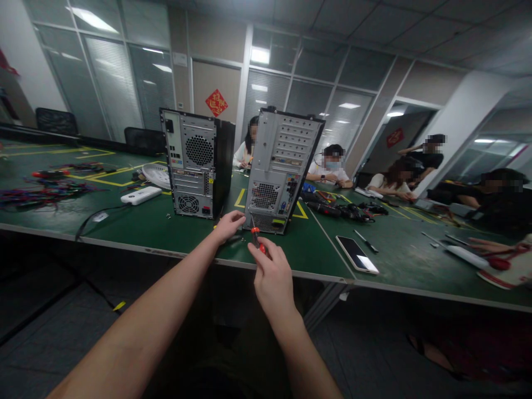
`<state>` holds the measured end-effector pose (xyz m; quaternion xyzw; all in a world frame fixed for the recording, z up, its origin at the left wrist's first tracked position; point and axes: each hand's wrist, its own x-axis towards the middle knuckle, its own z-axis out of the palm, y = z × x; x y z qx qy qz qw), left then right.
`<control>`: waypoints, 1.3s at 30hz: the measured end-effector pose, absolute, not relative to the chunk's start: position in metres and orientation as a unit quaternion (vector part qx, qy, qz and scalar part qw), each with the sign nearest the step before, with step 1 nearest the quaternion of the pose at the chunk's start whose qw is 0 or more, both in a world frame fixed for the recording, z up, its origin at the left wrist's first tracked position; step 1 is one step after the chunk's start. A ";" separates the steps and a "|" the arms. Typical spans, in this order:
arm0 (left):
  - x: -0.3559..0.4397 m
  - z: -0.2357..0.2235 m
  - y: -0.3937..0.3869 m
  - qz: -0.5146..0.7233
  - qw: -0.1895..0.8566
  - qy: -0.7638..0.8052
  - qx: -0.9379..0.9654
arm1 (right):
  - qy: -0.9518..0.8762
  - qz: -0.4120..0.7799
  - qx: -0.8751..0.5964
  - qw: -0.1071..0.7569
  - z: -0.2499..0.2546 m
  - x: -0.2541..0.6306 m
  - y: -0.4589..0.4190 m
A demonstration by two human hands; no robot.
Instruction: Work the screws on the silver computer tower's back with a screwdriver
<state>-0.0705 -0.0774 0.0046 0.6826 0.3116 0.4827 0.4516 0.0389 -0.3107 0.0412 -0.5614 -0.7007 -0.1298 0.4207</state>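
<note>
Head view: landmark is the silver-backed PC tower [266, 149], standing on the green table [137, 230], rear panel facing the wearer. Right hand [272, 269], in front of the tower, grips a red-and-black screwdriver [256, 237], shaft up toward the tower's lower left rear; exact tip contact can't be told. Left hand [231, 225] is at the tower's lower left corner, fingers close together; can't tell if they pinch anything or touch the case. Second PC tower [191, 160] stands left of the landmark tower, smartphone [356, 255] lies to its right front, black cables [332, 209] to its right. Masked co-worker [332, 169] sits behind, to its right.
</note>
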 end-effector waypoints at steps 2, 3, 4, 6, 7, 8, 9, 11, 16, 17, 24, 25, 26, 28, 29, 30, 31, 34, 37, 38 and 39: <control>-0.071 0.004 -0.077 0.482 0.451 0.311 0.683 | -0.703 -0.123 -0.558 0.424 0.041 0.038 -0.310; -0.071 0.004 -0.077 0.483 0.451 0.311 0.683 | -0.696 -0.113 -0.559 0.436 0.041 0.038 -0.310; -0.071 0.004 -0.076 0.484 0.451 0.311 0.682 | -0.686 -0.102 -0.562 0.452 0.040 0.037 -0.309; -0.071 0.004 -0.076 0.485 0.449 0.311 0.683 | -0.665 -0.075 -0.569 0.479 0.038 0.036 -0.307; -0.071 0.004 -0.076 0.485 0.449 0.312 0.683 | -0.657 -0.064 -0.571 0.487 0.037 0.036 -0.306; -0.071 0.004 -0.076 0.484 0.449 0.313 0.683 | -0.653 -0.056 -0.572 0.493 0.036 0.036 -0.305; -0.071 0.003 -0.076 0.484 0.450 0.312 0.683 | -0.652 -0.050 -0.571 0.496 0.035 0.036 -0.304; -0.071 0.004 -0.076 0.484 0.453 0.312 0.681 | -0.649 -0.044 -0.567 0.504 0.035 0.036 -0.304; -0.072 0.004 -0.077 0.483 0.457 0.311 0.679 | -0.646 -0.037 -0.556 0.522 0.037 0.038 -0.305; -0.072 0.004 -0.077 0.482 0.456 0.311 0.680 | -0.647 -0.035 -0.554 0.523 0.038 0.038 -0.306; -0.072 0.003 -0.076 0.484 0.447 0.312 0.684 | -0.664 -0.030 -0.534 0.523 0.039 0.033 -0.308; -0.072 0.003 -0.076 0.484 0.448 0.312 0.683 | -0.664 -0.031 -0.534 0.523 0.039 0.033 -0.308; -0.071 0.003 -0.076 0.485 0.450 0.312 0.682 | -0.664 -0.034 -0.534 0.522 0.039 0.032 -0.308; -0.071 0.003 -0.076 0.488 0.451 0.314 0.678 | -0.666 -0.049 -0.537 0.516 0.039 0.033 -0.308; -0.071 0.003 -0.076 0.490 0.452 0.314 0.676 | -0.670 -0.060 -0.539 0.508 0.039 0.033 -0.309; -0.071 0.003 -0.076 0.490 0.453 0.315 0.675 | -0.675 -0.073 -0.540 0.497 0.040 0.034 -0.309; -0.071 0.003 -0.077 0.490 0.454 0.315 0.675 | -0.683 -0.087 -0.542 0.482 0.040 0.034 -0.310; -0.071 0.005 -0.078 0.483 0.458 0.313 0.677 | -0.716 -0.121 -0.542 0.422 0.042 0.036 -0.312; -0.071 0.005 -0.078 0.480 0.459 0.312 0.679 | -0.735 -0.132 -0.542 0.387 0.043 0.036 -0.313; -0.071 0.005 -0.078 0.480 0.459 0.312 0.679 | -0.734 -0.127 -0.541 0.391 0.043 0.036 -0.313; -0.071 0.005 -0.078 0.480 0.460 0.310 0.680 | -0.729 -0.118 -0.540 0.403 0.042 0.035 -0.312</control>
